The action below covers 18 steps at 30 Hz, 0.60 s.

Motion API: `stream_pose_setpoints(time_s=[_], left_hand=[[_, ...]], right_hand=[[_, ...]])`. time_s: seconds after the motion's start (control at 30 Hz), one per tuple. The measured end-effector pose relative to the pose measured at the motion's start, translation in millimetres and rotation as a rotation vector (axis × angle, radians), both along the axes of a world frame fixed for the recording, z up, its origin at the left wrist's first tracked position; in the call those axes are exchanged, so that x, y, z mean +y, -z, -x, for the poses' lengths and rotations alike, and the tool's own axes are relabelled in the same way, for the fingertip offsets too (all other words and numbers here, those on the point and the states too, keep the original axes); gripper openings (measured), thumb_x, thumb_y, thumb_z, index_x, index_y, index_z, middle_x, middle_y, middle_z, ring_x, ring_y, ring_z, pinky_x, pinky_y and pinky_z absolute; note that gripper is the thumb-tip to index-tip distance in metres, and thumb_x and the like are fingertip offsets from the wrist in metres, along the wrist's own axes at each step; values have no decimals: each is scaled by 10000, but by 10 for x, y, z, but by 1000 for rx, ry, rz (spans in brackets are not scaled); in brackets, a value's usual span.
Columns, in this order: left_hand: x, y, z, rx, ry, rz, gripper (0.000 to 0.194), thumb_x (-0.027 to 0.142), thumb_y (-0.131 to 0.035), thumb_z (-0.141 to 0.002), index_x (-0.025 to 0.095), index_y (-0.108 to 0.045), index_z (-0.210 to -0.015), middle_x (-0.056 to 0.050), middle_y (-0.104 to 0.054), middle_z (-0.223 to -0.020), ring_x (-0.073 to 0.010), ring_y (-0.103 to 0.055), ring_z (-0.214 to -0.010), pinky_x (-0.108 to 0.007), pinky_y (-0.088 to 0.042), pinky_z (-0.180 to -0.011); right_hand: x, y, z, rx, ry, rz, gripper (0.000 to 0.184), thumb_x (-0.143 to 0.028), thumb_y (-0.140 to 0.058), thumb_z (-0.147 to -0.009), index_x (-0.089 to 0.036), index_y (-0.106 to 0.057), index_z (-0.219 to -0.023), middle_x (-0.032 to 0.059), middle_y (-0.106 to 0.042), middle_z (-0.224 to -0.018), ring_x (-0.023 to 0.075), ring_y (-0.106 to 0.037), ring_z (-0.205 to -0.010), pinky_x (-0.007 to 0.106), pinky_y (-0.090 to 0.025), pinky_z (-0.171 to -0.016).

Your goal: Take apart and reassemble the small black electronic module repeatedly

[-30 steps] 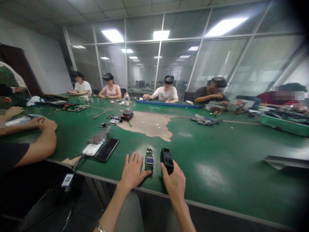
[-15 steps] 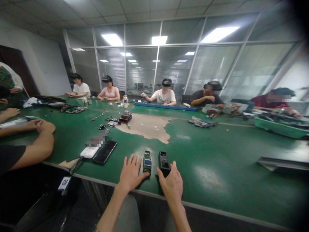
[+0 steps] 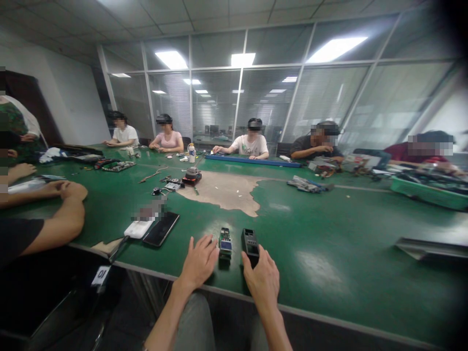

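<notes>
A green circuit board with a small blue-grey screen (image 3: 225, 246) lies lengthwise on the green table, near its front edge. Just left of it, my left hand (image 3: 197, 263) rests with its fingers stretched out, the fingertips at the board's left side. To the right lies a black plastic case (image 3: 249, 241) with several cut-outs in its face. My right hand (image 3: 262, 278) has thumb and fingers on either side of the case's near end, which it partly hides.
A black phone (image 3: 161, 229) and a white device with a cable (image 3: 138, 228) lie to the left, near another person's forearms (image 3: 68, 214). Grey metal pieces (image 3: 307, 184) lie further off. A metal profile (image 3: 431, 248) and a green basket (image 3: 427, 194) are at right. Several people sit opposite.
My left hand has drawn its thumb away from the board's near end, and its fingers have closed in on the board's left side. My right hand stays at the case.
</notes>
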<state>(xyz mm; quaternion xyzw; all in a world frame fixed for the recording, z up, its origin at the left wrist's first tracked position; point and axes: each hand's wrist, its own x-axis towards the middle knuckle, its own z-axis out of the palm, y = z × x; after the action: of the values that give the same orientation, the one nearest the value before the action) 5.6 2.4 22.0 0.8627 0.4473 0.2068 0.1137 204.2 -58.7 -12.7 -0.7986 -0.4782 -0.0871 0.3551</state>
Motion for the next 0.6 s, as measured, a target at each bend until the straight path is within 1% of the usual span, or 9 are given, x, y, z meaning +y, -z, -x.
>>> stream_pose_setpoints(time_s=[0.03,0.1,0.2,0.27,0.33,0.4,0.5,0.53,0.6], left_hand=[[3,2,0,-9,-11,6,478,356,-252,-1030,250,-497,-1426,-47,-425,-1535,-214,-338,-1428,-565,-131,-1195],[14,8,-1,-10,-23,10,483,254,-302,-982,240,-512,-1417,-45,-423,-1536,-208,-348,-1423,-543,-136,-1201],[34,18,-4,-7,-28,7,489,207,-350,-927,259,-589,-1351,-31,-435,-1529,-223,-360,-1417,-539,-147,-1199],[45,29,-9,-15,-40,6,481,219,-346,-935,265,-596,-1344,-27,-453,-1517,-224,-368,-1414,-534,-168,-1196],[51,45,-16,-16,-59,-8,475,256,-317,-969,240,-567,-1373,-44,-459,-1512,-225,-375,-1410,-528,-191,-1193],[53,63,-23,6,-69,-32,480,343,-319,-994,196,-538,-1396,-80,-441,-1522,-244,-368,-1415,-534,-200,-1189],[48,82,-27,57,-54,-50,576,491,-409,-960,150,-510,-1413,-126,-409,-1536,-289,-337,-1430,-555,-182,-1189],[47,86,-26,71,-48,-49,595,500,-438,-940,148,-507,-1415,-129,-402,-1540,-297,-325,-1435,-557,-172,-1191],[44,92,-21,94,-43,-42,581,442,-476,-905,167,-509,-1415,-112,-395,-1546,-297,-309,-1442,-551,-153,-1197]], right_hand=[[-6,-8,1,3,-4,-9,647,-553,-460,-888,-70,-532,-1312,221,-622,-1222,330,-560,-1154,434,-377,-988],[-16,-24,2,5,-11,-17,619,-546,-460,-886,-84,-546,-1287,213,-631,-1201,327,-568,-1135,436,-382,-977],[-27,-46,2,4,-16,-11,597,-544,-468,-881,-97,-555,-1267,204,-641,-1177,325,-574,-1120,434,-389,-963],[-29,-56,1,4,-19,-2,594,-548,-473,-880,-99,-556,-1260,199,-642,-1176,322,-574,-1117,424,-395,-953],[-28,-61,-1,5,-24,8,589,-551,-473,-882,-100,-561,-1252,193,-643,-1178,320,-573,-1116,416,-402,-940],[-26,-63,-5,18,-26,11,581,-554,-474,-883,-107,-569,-1242,183,-648,-1176,318,-578,-1106,416,-406,-933],[-23,-88,-8,82,-25,-33,583,-563,-474,-883,-114,-575,-1242,171,-653,-1181,313,-588,-1094,413,-410,-932],[-21,-111,-4,117,-31,-58,588,-567,-472,-884,-115,-573,-1247,168,-655,-1183,309,-592,-1091,406,-415,-928],[-14,-186,21,203,-41,-109,598,-584,-471,-881,-129,-572,-1256,155,-665,-1171,296,-607,-1075,387,-430,-916]])
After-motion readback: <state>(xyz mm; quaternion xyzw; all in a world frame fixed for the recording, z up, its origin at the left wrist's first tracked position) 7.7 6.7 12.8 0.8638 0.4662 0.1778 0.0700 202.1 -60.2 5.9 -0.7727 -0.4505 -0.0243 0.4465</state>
